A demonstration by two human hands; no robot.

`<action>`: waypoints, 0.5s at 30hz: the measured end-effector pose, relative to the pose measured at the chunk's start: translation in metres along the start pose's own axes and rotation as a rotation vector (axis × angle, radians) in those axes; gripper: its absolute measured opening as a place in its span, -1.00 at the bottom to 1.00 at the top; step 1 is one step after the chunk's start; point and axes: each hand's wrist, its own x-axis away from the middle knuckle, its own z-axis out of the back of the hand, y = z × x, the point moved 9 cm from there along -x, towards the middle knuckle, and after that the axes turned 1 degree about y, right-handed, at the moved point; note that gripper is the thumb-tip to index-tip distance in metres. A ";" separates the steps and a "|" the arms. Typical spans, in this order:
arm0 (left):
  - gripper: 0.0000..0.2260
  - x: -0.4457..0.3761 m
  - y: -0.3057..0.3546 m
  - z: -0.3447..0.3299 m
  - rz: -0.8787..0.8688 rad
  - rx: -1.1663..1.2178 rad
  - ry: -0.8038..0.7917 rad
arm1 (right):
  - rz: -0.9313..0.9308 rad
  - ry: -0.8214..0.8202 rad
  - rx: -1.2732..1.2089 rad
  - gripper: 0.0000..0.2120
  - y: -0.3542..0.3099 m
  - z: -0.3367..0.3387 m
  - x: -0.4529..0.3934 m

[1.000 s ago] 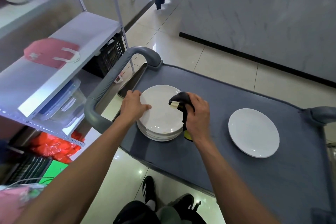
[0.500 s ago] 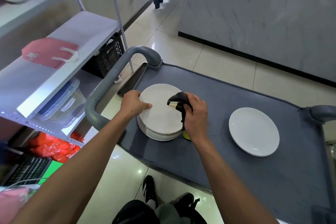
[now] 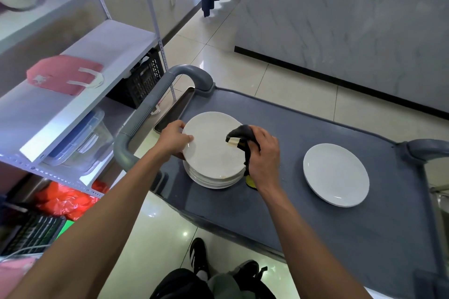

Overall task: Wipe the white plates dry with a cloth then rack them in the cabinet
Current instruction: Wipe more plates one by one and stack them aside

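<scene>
Early days I reckon: left hand (image 3: 173,139) pinches the top plate (image 3: 213,148) of the stack (image 3: 213,181) on the cart (image 3: 315,221), right hand (image 3: 263,155) clutches the dark cloth (image 3: 240,133). One lone plate (image 3: 336,174) sits apart on the cart, nothing racked yet.

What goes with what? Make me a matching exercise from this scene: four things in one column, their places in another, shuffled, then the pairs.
Things:
1. cloth
2. single plate
3. pink bag
4. top plate of the stack

Places:
A. on the white shelf
B. alone on the right part of the grey cart
C. gripped in the right hand
D. held at its left rim by the left hand

Pairs: 1-C, 2-B, 3-A, 4-D
</scene>
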 end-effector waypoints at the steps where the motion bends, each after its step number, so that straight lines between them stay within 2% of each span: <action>1: -0.86 0.002 0.000 -0.001 0.005 0.029 -0.010 | 0.002 0.003 0.002 -0.62 -0.001 0.002 0.000; 9: -0.85 0.009 0.014 -0.001 -0.014 0.216 -0.017 | 0.034 0.073 -0.034 -0.63 -0.019 0.030 -0.008; 15: -0.80 0.020 0.064 -0.014 -0.152 0.339 -0.077 | 0.075 0.119 -0.101 -0.61 -0.048 0.054 -0.026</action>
